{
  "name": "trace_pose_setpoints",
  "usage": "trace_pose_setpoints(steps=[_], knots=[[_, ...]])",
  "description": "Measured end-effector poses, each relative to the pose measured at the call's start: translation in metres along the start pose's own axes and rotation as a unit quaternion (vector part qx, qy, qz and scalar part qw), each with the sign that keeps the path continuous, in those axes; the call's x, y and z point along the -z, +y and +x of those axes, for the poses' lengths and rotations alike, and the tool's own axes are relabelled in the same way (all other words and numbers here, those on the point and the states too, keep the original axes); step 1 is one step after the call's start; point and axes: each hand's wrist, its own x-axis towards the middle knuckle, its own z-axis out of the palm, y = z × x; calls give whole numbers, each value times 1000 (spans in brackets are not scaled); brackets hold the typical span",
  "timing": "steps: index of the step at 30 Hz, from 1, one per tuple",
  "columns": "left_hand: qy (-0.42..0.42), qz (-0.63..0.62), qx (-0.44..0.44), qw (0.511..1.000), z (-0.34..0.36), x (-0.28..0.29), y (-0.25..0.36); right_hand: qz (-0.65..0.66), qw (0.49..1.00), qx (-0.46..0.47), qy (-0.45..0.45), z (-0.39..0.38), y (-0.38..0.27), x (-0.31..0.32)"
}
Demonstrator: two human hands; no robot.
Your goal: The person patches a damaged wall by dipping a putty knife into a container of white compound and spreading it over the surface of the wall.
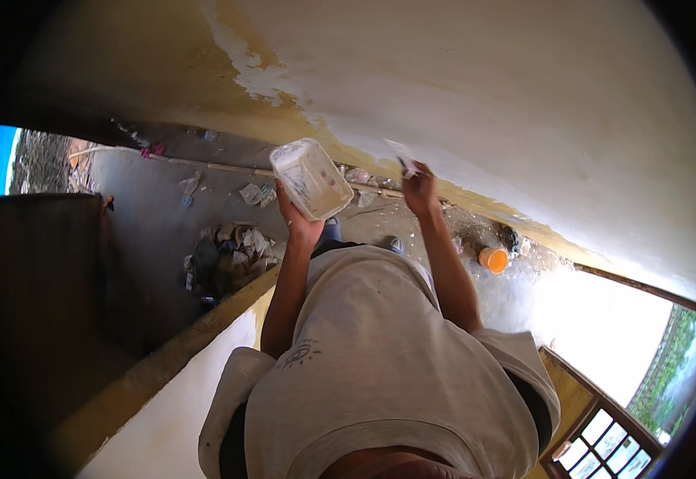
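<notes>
My left hand (pixel 303 223) grips a rectangular whitish plastic tub (pixel 313 177) from below and the side, its open top tilted so the smeared inside shows. Greyish-white residue coats its walls. In my right hand (pixel 420 191) is a putty knife (pixel 400 152), slightly blurred, its pale flat blade pointing up toward the wall (pixel 475 104). The blade is close to the wall's surface; whether it touches I cannot tell. White coating covers much of this wall, with yellowish paint showing along its lower part and at the left.
A heap of crumpled paper and dark bags (pixel 232 259) lies on the floor left of me. A long pole (pixel 204 165) runs along the wall's foot. An orange bucket (pixel 493 259) stands at right. A yellow-edged low wall (pixel 180 335) is close on my left; a window (pixel 607 443) is behind right.
</notes>
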Motion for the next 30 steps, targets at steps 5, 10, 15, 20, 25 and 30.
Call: trace_pose_setpoints(steps=[5,10,15,20,25,30], knots=[[20,11,-43,999,-21,12,30,78,982,-167,-43,70,101,-92],[19,148,-151,977,-59,3,50,84,988,-124,-45,105,134,-129],[-22,162,-150,975,-60,3,45,163,986,-28,-34,90,62,-117],[9,3,2,1000,-26,20,10,212,974,-9,-77,17,-48,-91],[-44,17,89,995,-6,-17,-38,219,971,88,-41,-63,-192,-41],[-77,11,127,989,-6,-31,-52,119,955,258,-84,-160,-212,-43]])
